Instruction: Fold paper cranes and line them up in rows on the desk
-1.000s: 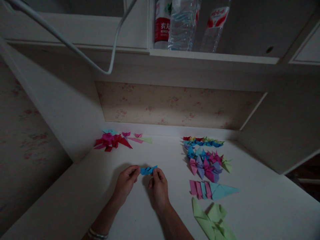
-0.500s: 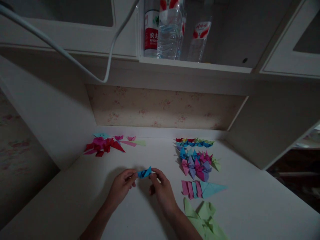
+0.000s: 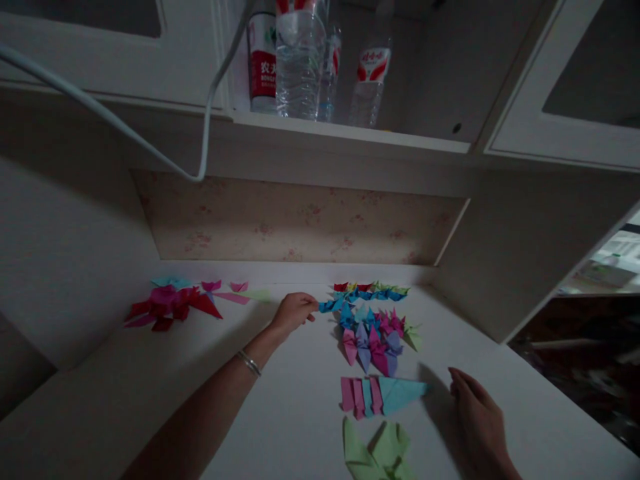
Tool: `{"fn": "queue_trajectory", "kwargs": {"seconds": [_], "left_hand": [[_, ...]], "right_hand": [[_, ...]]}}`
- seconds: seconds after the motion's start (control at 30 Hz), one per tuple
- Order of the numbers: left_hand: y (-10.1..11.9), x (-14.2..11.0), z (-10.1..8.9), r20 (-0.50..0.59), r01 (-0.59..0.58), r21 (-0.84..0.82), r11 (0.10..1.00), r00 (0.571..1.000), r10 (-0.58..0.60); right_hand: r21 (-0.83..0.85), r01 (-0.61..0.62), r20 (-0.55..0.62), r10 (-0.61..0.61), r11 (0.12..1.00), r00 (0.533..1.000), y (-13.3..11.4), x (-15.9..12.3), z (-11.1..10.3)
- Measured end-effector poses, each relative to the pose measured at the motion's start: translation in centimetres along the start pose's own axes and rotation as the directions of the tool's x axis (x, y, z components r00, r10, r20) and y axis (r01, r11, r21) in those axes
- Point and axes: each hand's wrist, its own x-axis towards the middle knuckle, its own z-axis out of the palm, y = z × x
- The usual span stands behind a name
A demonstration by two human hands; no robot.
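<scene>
The left hand (image 3: 295, 312) pinches the left end of a blue folded-paper piece (image 3: 328, 307) toward the bench's (image 3: 280, 413) rear edge; the piece's long axis runs roughly along that edge, pointing rightward to the blue origami row (image 3: 383, 293) just beside it; the right hand (image 3: 477, 413), half curled, lies well apart toward the right edge, nearer the turquoise folded paper (image 3: 404, 393); whether its fingertips meet, I cannot tell.

We see a silvery, seemingly double-banded bracelet (image 3: 249, 363) around the left wrist (image 3: 261, 347); the left forearm (image 3: 200, 419), left hand (image 3: 294, 313) and right hand (image 3: 477, 415) are bare.
</scene>
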Motion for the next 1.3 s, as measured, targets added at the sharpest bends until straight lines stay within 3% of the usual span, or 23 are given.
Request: {"fn": "queue_trajectory", "kwargs": {"seconds": [0.1, 0.23, 0.5, 0.83, 1.3], "left_hand": [[1.6, 3.7, 2.8, 0.007, -0.013, 0.095, 0.995, 1.0, 0.013], [3.7, 7.3, 6.2, 0.02, -0.02, 0.249, 0.968, 1.0, 0.016], [4.6, 11.2, 10.6, 0.108, 0.033, 0.553, 0.833, 0.988, -0.111], [4.0, 13.2, 11.8, 0.139, 0.042, 0.709, 0.704, 0.971, -0.197], [3.0, 12.9, 11.9, 0.155, 0.029, 0.739, 0.673, 0.965, -0.211]], "right_hand": [[-0.099, -0.044, 0.055, 0.049, 0.994, 0.997, 1.5, 0.8, -0.2], [-0.096, -0.037, 0.132, 0.05, 0.995, 0.99, 1.8, 0.8, 0.3], [-0.1, -0.056, 0.101, 0.066, 0.993, 0.993, 2.0, 1.0, 0.3], [-0.081, -0.053, 0.117, 0.063, 0.995, 0.991, 2.6, 1.1, 0.6], [-0.105, -0.049, 0.152, 0.065, 0.993, 0.986, 2.5, 1.0, 0.5]]}}
